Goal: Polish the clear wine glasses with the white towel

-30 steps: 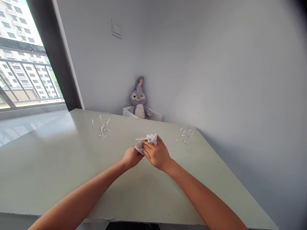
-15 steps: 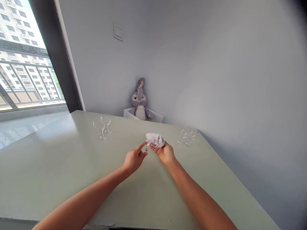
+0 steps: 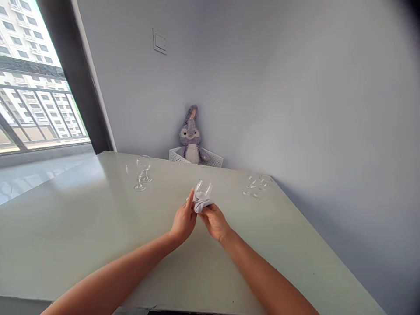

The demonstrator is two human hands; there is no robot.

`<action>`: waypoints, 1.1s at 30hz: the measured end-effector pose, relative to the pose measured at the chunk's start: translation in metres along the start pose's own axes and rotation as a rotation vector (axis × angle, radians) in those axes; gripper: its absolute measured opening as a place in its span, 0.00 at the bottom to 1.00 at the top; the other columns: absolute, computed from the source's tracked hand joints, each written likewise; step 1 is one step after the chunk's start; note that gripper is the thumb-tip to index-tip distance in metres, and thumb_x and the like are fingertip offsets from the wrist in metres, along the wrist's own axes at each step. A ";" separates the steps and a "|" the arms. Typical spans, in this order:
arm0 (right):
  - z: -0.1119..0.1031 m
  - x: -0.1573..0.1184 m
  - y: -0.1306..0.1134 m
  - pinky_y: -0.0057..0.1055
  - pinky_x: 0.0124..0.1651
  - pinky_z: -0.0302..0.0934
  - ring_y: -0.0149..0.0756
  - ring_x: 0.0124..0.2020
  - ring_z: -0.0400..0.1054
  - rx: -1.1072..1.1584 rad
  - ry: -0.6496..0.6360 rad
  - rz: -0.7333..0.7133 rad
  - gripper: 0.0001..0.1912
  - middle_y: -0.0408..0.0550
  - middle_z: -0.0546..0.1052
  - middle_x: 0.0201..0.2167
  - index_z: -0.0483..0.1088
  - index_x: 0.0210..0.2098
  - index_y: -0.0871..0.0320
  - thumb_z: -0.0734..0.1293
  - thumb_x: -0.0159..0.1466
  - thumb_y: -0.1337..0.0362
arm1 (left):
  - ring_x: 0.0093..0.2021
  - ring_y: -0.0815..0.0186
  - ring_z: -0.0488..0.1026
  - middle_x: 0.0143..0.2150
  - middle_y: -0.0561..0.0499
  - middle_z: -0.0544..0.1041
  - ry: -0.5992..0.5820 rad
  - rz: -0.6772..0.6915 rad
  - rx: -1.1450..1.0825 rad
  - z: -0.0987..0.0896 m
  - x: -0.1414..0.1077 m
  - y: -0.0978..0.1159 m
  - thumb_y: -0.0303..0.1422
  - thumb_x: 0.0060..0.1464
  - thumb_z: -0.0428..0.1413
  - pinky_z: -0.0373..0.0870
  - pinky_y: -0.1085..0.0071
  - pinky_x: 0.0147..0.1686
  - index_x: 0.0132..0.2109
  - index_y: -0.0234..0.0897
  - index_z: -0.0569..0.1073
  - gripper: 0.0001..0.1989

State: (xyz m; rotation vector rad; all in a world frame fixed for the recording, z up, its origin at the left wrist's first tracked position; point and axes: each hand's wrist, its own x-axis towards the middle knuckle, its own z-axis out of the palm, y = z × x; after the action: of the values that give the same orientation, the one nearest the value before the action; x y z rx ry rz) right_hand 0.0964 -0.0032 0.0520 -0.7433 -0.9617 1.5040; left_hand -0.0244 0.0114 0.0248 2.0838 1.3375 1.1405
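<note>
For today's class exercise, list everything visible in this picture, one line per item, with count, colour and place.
held glass: 1, clear, above the table
cloth: 1, white, around the held glass
table: 1, pale green, below the hands
far-left glasses: 2, clear, on the table
far-right glasses: 2, clear, on the table
plush rabbit: 1, grey-purple and white, in the basket
basket: 1, white, beyond the table
switch plate: 1, pale grey, on the wall
wall: 1, pale grey, behind the table
window: 1, bright, far left
left hand: 1, on the cloth
right hand: 1, on the cloth
</note>
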 end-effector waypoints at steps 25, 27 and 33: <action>-0.035 0.015 -0.009 0.36 0.40 0.59 0.37 0.32 0.67 -0.593 -0.057 0.085 0.15 0.45 0.73 0.26 0.73 0.30 0.60 0.68 0.51 0.54 | 0.45 0.62 0.72 0.47 0.41 0.73 -0.167 -0.484 -1.014 -0.031 0.027 0.001 0.40 0.46 0.59 0.66 0.65 0.46 0.43 0.34 0.64 0.20; -0.045 0.014 -0.017 0.37 0.40 0.59 0.39 0.32 0.67 -0.758 0.084 -0.009 0.12 0.45 0.73 0.25 0.73 0.28 0.58 0.67 0.52 0.55 | 0.44 0.61 0.73 0.48 0.41 0.72 -0.106 -0.518 -1.078 -0.035 0.031 -0.002 0.39 0.46 0.59 0.68 0.64 0.45 0.41 0.34 0.64 0.18; -0.035 -0.006 -0.033 0.43 0.46 0.57 0.47 0.47 0.61 -1.273 -0.116 -0.387 0.18 0.50 0.69 0.48 0.70 0.44 0.50 0.67 0.54 0.56 | 0.39 0.65 0.74 0.38 0.47 0.75 0.229 -0.658 -1.222 -0.043 0.040 -0.011 0.33 0.45 0.60 0.71 0.72 0.38 0.36 0.34 0.65 0.13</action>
State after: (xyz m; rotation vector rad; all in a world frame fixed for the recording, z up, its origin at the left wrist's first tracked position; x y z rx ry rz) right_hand 0.1429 -0.0026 0.0648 -1.2312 -2.0354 0.4555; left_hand -0.0566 0.0481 0.0585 0.6046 0.8725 1.3583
